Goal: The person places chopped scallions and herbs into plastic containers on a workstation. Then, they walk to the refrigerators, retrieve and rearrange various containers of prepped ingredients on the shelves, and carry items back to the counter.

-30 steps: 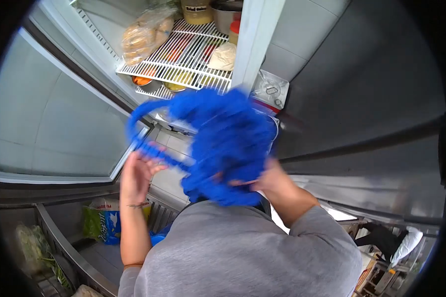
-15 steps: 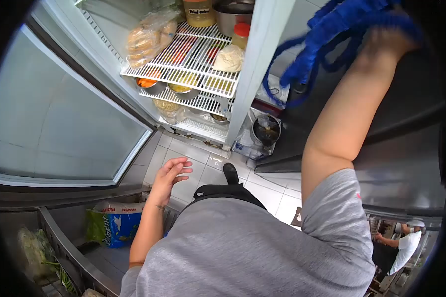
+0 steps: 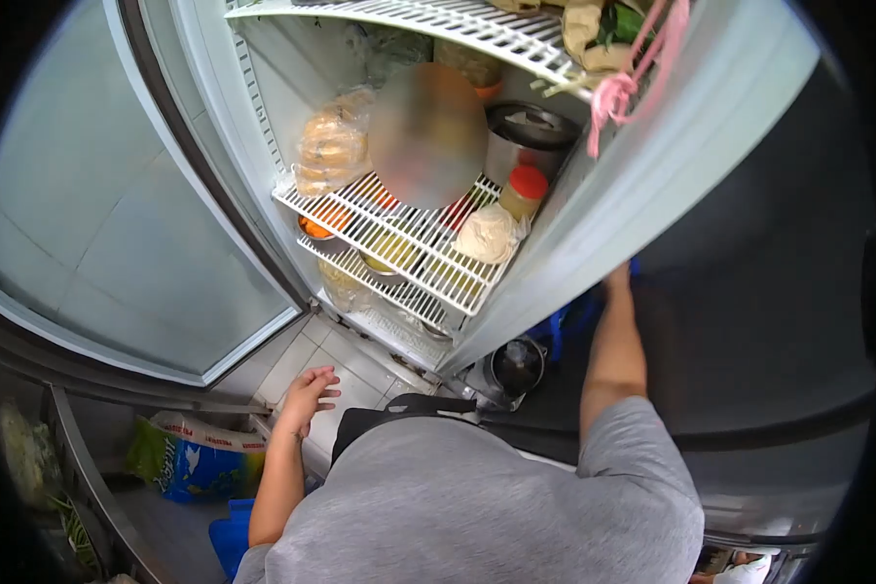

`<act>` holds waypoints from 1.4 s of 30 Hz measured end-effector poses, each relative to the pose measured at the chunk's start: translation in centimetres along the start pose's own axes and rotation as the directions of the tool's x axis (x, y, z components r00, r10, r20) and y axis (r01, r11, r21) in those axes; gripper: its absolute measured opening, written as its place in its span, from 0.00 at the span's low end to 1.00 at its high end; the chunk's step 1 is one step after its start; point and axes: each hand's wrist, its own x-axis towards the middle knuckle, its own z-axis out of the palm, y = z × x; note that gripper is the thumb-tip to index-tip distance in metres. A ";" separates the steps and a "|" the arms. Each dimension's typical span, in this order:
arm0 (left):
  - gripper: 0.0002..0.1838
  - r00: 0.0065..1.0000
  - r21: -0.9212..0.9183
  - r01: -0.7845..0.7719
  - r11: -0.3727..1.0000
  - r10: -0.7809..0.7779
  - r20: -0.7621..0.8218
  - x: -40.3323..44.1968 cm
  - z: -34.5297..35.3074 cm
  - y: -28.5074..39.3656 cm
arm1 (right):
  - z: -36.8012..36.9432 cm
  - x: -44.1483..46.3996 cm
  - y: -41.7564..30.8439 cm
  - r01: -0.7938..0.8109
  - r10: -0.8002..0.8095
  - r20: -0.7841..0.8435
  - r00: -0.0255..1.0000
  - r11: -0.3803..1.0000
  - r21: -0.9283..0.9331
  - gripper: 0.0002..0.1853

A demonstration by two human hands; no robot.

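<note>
My right arm reaches out past the refrigerator's side wall, over the dark surface on the right. My right hand (image 3: 619,277) is partly covered by the wall's edge and its fingers do not show. Blue crinkled fabric (image 3: 579,316) hangs below and left of it, with another bit of blue just beyond the hand. My left hand (image 3: 309,394) is held low over the tiled floor, near the refrigerator's opened glass door (image 3: 117,209). Its fingers are loosely bent and apart, with nothing in them.
The open refrigerator's wire shelf (image 3: 409,229) bears bagged bread rolls (image 3: 333,146), a metal pot (image 3: 526,146), a red-lidded jar (image 3: 528,187) and a white bag (image 3: 489,234). Pink string (image 3: 613,97) dangles above. A black pot (image 3: 516,365) stands beside the refrigerator; a blue-green sack (image 3: 204,462) lies lower left.
My right hand has moved down and left with the blue fabric, which now hangs lower, partly behind the refrigerator wall. The view has shifted toward the refrigerator. My left hand stays open.
</note>
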 end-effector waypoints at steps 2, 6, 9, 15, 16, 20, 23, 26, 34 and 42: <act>0.21 1.000 0.002 0.007 1.000 -0.007 0.008 1.6 0.5 -0.1 | 9.7 -1.2 6.7 -0.148 0.069 0.158 0.985 0.812 0.564 0.35; 0.22 0.982 0.044 0.033 0.998 -0.041 0.186 5.0 0.2 0.9 | 8.6 -12.5 2.5 0.212 -0.063 0.560 0.826 0.956 -0.204 0.23; 0.22 0.958 0.124 0.026 0.992 -0.060 0.281 8.6 -1.1 2.3 | 2.8 -22.4 -4.1 0.849 -0.178 0.958 0.225 0.518 -0.104 0.21; 0.19 0.924 0.250 -0.160 0.955 0.056 0.379 12.0 -4.7 10.5 | -11.2 -35.8 -22.7 0.297 -0.055 0.986 -0.160 0.949 0.101 0.19; 0.19 0.918 0.242 -0.198 0.950 0.094 0.385 12.1 -5.2 11.6 | -15.0 -35.3 -26.3 0.160 -0.438 0.898 -0.027 0.885 0.437 0.21; 0.17 0.854 0.244 -0.282 0.928 0.127 0.504 12.6 -6.1 15.8 | -19.4 -31.4 -37.0 0.084 -0.313 0.464 0.829 0.890 0.449 0.23; 0.18 0.782 0.236 -0.367 0.900 0.161 0.602 11.7 -6.5 17.8 | -12.6 -24.7 -35.8 -0.025 0.045 -0.278 0.959 0.997 0.075 0.18; 0.18 0.696 0.208 -0.461 0.862 0.206 0.688 11.4 -7.7 18.5 | -11.2 -21.5 -34.9 -0.148 0.154 0.188 0.970 0.988 -0.043 0.13; 0.17 0.720 0.219 -0.369 0.903 0.129 0.681 12.0 -10.2 19.0 | -13.5 -18.7 -46.2 0.224 -0.240 -0.015 0.971 0.883 0.413 0.23; 0.18 0.779 0.172 -0.287 0.942 0.125 0.614 12.7 -12.1 18.7 | -10.9 -15.7 -38.8 -0.236 0.212 -0.238 0.948 0.969 -0.077 0.24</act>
